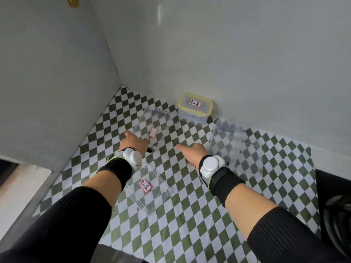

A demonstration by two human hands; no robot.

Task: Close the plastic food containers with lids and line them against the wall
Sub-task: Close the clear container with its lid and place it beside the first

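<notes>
A closed container with a yellow-rimmed lid and a red-edged label point(195, 106) stands against the back wall. A clear lid with a red-edged label point(152, 128) lies on the checkered cloth in front of it. My left hand point(133, 143) curls over that lid's near left corner and grips it. A second clear labelled piece point(152, 192) lies under my left wrist; whether it is a lid or a box I cannot tell. A tall clear box without a label point(237, 149) stands to the right. My right hand point(191, 151) hovers between the pieces, fingers apart, holding nothing.
The green-and-white checkered cloth point(190, 224) covers a counter in a corner of two grey walls point(247, 54). A dark object point(338, 215) sits off the cloth's right edge. The counter's left edge drops away at the lower left.
</notes>
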